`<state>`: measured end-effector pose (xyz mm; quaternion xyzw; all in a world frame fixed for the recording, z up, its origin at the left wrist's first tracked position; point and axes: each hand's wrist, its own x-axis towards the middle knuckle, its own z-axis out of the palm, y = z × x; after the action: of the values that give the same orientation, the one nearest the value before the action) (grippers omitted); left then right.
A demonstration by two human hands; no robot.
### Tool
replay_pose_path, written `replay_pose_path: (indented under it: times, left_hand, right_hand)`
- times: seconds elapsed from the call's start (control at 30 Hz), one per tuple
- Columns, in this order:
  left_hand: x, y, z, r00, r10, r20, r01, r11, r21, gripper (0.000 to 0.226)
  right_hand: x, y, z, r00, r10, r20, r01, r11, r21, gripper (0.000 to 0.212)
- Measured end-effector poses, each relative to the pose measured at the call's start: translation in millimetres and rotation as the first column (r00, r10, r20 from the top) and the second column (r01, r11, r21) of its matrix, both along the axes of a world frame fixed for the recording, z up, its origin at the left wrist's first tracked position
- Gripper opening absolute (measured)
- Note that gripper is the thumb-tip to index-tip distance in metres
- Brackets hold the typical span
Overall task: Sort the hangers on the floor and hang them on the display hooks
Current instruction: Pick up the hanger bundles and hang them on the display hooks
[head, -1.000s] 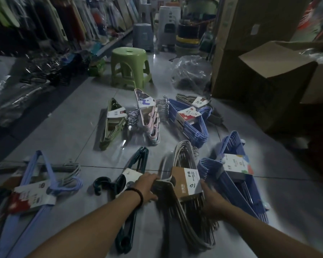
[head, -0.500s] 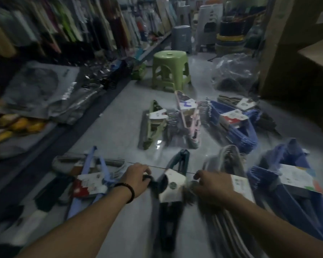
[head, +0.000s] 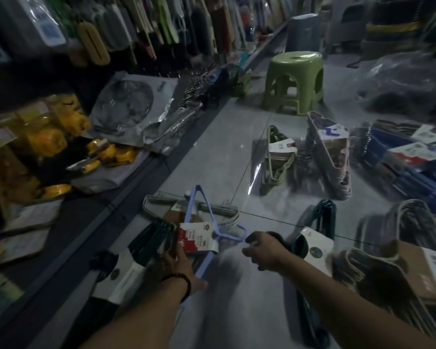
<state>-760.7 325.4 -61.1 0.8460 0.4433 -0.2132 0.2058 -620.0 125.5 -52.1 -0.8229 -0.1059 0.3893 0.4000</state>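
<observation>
Your left hand (head: pixel 178 260) lies against the left edge of the red-and-white card sleeve (head: pixel 198 239) that bands the lilac hanger bundle (head: pixel 207 212). Blur hides whether its fingers are curled under the card or only pressed to it, so I cannot tell its grip. Your right hand (head: pixel 263 250) sits just beside the bundle's hook end (head: pixel 233 236), thumb apart from loosely bent fingers. Whether it touches the hook is also unclear.

The bundle rests on the floor (head: pixel 212 152), lying across a pale wire hanger bundle (head: pixel 219 210), with a black hanger bundle (head: pixel 156 238) just to its left and a dark teal hanger bundle (head: pixel 325 217) to its right.

Expect it to be light but awkward: a stack of thin, stiff plastic frames held together only by that card. The card is probably the weak point, since it may tear or slide if you lift by it alone. Take hold of the stacked hooks with one hand, closing round all of them so none fans out, and steady the shoulder bars with the other. The plastic looks smooth, so a loose pinch could let single hangers slip free. Lift straight up before swinging, because its arms may catch on the wire hangers underneath. The shelving (head: pixel 161 34) stands well to your left, though I cannot make out any free display hooks there.
</observation>
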Motion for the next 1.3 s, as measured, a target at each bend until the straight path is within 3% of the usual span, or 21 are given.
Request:
replay_pose_path:
  times: [0.13, 0.23, 0.27, 0.33, 0.47, 0.67, 0.77, 0.87, 0.93, 1.03, 1.07, 1.13, 1.2, 1.3]
  left_hand:
    - [5.6, -0.9, -23.0, 0.983, 0.144, 0.116, -0.138, 0.989, -0.056, 0.146]
    - [0.7, 2.4, -44.9, 0.940, 0.221, 0.259, -0.222, 0.975, -0.026, 0.100]
    - [-0.9, 2.2, -44.2, 0.927, 0.232, 0.295, -0.235, 0.972, -0.023, 0.096]
    - [-2.3, -2.8, -39.9, 0.912, 0.214, 0.350, -0.201, 0.977, -0.074, 0.107]
    - [8.4, -24.8, -33.3, 0.795, 0.314, 0.519, -0.179, 0.939, -0.294, 0.115]
    - [78.2, -72.9, 17.5, 0.718, 0.192, 0.669, 0.013, 0.958, -0.288, 0.108]
    - [123.4, -119.4, 52.8, 0.633, 0.116, 0.765, 0.120, 0.962, -0.245, 0.098]
    - [166.4, -166.1, 78.2, 0.509, 0.074, 0.858, 0.291, 0.923, -0.253, 0.100]
    - [192.7, -195.8, 86.6, 0.453, 0.119, 0.884, 0.481, 0.802, -0.354, 0.095]
    - [227.5, -251.2, 103.1, 0.597, 0.379, 0.707, 0.507, 0.505, -0.699, 0.067]
    - [239.1, -273.0, 107.1, 0.626, 0.421, 0.657, 0.471, 0.468, -0.748, 0.060]
    - [258.7, -316.5, 111.4, 0.620, 0.378, 0.687, 0.440, 0.558, -0.704, 0.049]
    - [275.4, -358.7, 112.3, 0.638, 0.268, 0.722, 0.426, 0.659, -0.620, 0.035]
    - [299.6, -412.7, 111.7, 0.650, 0.221, 0.727, 0.450, 0.659, -0.603, 0.023]
  right_hand:
    - [-20.3, 11.4, -19.5, 0.999, -0.038, -0.016, 0.038, 0.999, -0.019, 0.037]
    - [-27.7, 2.9, -26.0, 0.998, -0.005, -0.057, 0.004, 1.000, -0.018, 0.040]
    - [-28.8, -0.7, -25.9, 0.998, 0.010, -0.065, -0.011, 1.000, -0.020, 0.039]
    - [-28.6, -8.7, -24.5, 0.998, -0.015, -0.065, 0.015, 1.000, 0.004, 0.040]
    - [-29.8, -18.6, -10.9, 0.983, -0.171, -0.060, 0.176, 0.980, 0.096, 0.044]
    - [10.5, -16.5, 62.5, 0.950, -0.304, -0.072, 0.312, 0.919, 0.239, 0.062]
    - [52.2, -32.2, 99.4, 0.915, -0.401, 0.036, 0.382, 0.893, 0.240, 0.069]
    - [86.3, -72.3, 122.9, 0.812, -0.514, 0.278, 0.476, 0.858, 0.195, 0.044]
    - [109.4, -111.4, 137.3, 0.727, -0.594, 0.344, 0.532, 0.804, 0.265, 0.024]
    - [137.4, -176.2, 154.7, 0.688, -0.669, 0.279, 0.597, 0.742, 0.306, 0.016]
    - [144.2, -197.2, 156.3, 0.682, -0.664, 0.307, 0.604, 0.748, 0.274, 0.016]
    - [159.7, -238.8, 150.3, 0.663, -0.639, 0.391, 0.607, 0.764, 0.219, 0.020]
    - [174.6, -279.1, 146.3, 0.660, -0.661, 0.356, 0.633, 0.745, 0.210, 0.020]
    - [193.0, -337.8, 140.0, 0.706, -0.667, 0.237, 0.634, 0.745, 0.208, 0.008]
